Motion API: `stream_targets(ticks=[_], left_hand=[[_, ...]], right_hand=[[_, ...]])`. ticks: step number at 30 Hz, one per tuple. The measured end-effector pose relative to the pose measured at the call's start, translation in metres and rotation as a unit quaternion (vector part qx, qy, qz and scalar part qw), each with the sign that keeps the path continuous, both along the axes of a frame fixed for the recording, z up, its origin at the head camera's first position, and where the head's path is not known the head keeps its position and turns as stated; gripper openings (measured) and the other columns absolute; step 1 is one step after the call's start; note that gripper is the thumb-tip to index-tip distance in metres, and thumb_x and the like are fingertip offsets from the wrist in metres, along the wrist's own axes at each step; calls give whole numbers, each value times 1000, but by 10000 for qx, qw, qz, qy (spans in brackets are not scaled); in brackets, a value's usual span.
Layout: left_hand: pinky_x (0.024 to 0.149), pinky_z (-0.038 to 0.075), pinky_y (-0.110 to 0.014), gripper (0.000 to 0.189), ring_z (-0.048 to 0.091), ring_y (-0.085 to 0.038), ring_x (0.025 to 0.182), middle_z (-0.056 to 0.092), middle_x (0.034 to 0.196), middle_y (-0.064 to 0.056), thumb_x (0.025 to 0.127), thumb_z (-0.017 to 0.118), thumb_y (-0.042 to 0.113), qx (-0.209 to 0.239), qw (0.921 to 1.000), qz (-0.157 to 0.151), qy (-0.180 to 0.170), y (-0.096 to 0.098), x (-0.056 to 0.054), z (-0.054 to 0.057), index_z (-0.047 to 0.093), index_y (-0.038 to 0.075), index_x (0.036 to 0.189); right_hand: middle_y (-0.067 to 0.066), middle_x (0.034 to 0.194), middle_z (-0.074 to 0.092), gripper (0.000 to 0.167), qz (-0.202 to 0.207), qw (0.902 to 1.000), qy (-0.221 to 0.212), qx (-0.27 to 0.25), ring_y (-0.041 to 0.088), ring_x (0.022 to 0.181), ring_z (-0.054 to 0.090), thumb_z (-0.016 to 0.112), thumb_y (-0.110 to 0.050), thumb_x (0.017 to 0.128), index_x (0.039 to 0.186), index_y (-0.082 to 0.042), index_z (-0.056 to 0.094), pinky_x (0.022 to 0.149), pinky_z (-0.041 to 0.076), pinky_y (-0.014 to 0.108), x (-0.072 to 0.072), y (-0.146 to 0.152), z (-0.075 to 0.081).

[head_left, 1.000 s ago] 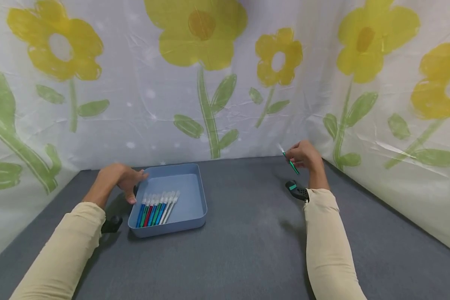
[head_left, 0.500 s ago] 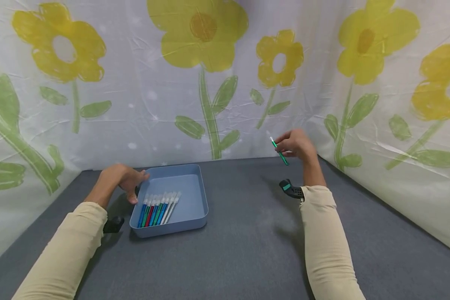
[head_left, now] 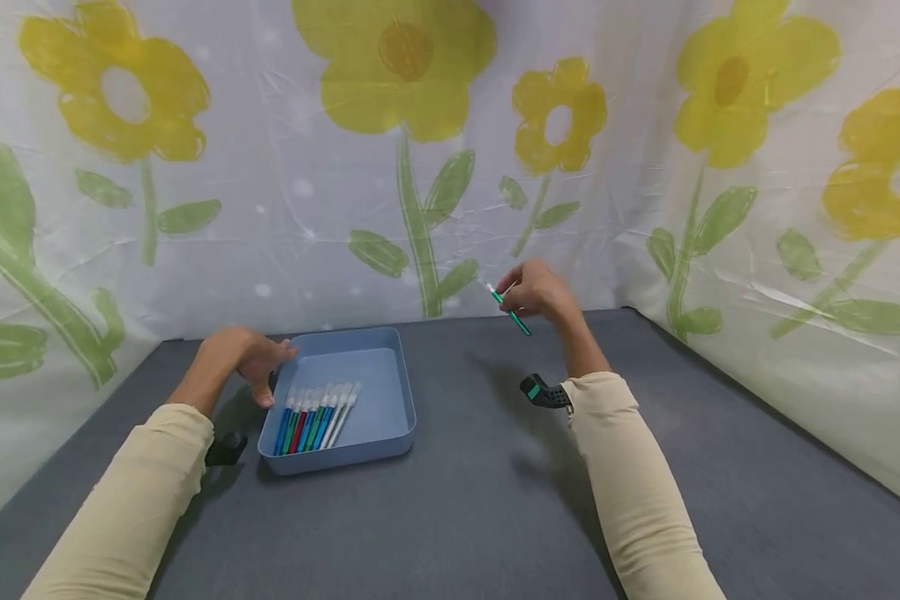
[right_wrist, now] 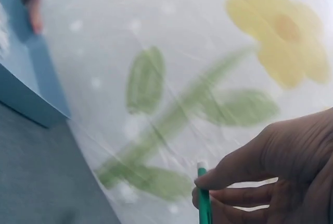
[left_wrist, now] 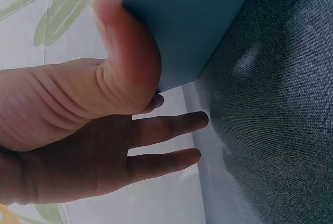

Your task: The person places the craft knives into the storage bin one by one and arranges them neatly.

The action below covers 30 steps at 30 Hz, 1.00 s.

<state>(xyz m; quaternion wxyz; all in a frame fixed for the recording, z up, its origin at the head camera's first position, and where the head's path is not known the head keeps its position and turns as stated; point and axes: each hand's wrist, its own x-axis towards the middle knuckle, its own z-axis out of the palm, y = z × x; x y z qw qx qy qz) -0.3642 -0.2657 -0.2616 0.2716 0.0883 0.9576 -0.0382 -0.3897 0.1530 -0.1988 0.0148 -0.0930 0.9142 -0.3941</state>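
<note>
In the head view, a blue-grey tray [head_left: 390, 454] sits on the table at left of centre. Several capped pens [head_left: 317, 421] in blue, green, red and silver lie side by side in its near left part. My left hand [head_left: 243, 358] holds the tray's far left corner. In the left wrist view its thumb [left_wrist: 132, 60] is against the tray wall, while other fingers stretch out beside it. Over the table's far edge, my right hand [head_left: 536, 292] pinches a green pen [head_left: 513, 317] with a pale, clear cap. The pen hangs tilted, cap end up and to the left.
A dark grey cloth [head_left: 465, 500] covers the table. White curtains with yellow flowers [head_left: 407, 62] hang along the back and right sides. A black device [head_left: 543, 392] is worn at the right wrist, and another [head_left: 225, 450] at the left.
My right hand has carried the green pen leftward, toward the tray, rising a little on the way. My left hand and the tray stay in place.
</note>
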Motion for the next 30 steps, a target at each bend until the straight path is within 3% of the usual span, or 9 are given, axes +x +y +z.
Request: stream_targets(ticks=[5,8,11,13,16,19,24,30], left_hand=[[124,20,-70,133,0,-60,157,-10,169,-38,78,90,40,136,9999,102,-31,0,2,1,1,-5,165],[125,16,-71,134,-3,-60,156,-13,167,-38,78,91,37,297,9993,201,-130,-1,3,2,-2,-6,165],[125,16,-71,133,-3,-60,156,-13,167,-39,78,91,37,317,9993,163,-138,-2,3,1,-1,-7,164],[125,17,-70,133,-1,-60,157,-11,168,-39,78,90,39,214,9997,100,-100,-3,3,1,0,-6,165],[124,20,-69,133,1,-59,157,-10,169,-37,77,90,41,78,9999,70,-38,-4,2,1,1,-5,165],[125,21,-69,134,-1,-59,157,-13,169,-36,78,90,40,143,9997,160,-81,-3,1,1,-2,-4,165],[125,22,-68,137,-3,-60,156,-16,168,-37,77,91,38,260,9993,207,-158,-2,1,5,-5,-5,165],[124,20,-70,137,-4,-60,156,-15,167,-38,77,91,39,286,9995,113,-105,-1,1,10,-5,-5,164]], right_hand=[[14,109,74,31,640,9977,-27,218,15,82,68,73,-1,93,124,-2,72,77,60,31,9,-41,-4],[7,92,73,30,1201,9922,-129,321,14,76,66,72,2,92,122,-2,73,80,62,36,16,-68,-13],[1,72,61,26,1666,9849,-219,406,14,67,60,71,6,91,116,-2,75,77,62,36,24,-94,-24],[0,74,61,24,1918,9798,-244,516,13,64,57,69,7,90,111,-1,76,73,60,34,30,-109,-33],[7,91,71,19,2261,9691,-138,981,13,66,62,69,4,93,108,0,79,76,61,35,38,-129,-45],[13,109,78,17,2495,9558,6,1558,20,74,74,70,-2,95,109,1,80,83,63,40,48,-145,-56],[12,92,82,14,2603,9421,242,2102,26,80,79,69,-3,94,95,-3,83,71,62,33,65,-164,-69],[12,90,81,9,2695,9399,382,2062,18,68,77,73,-5,96,93,-2,81,62,55,22,78,-177,-80]])
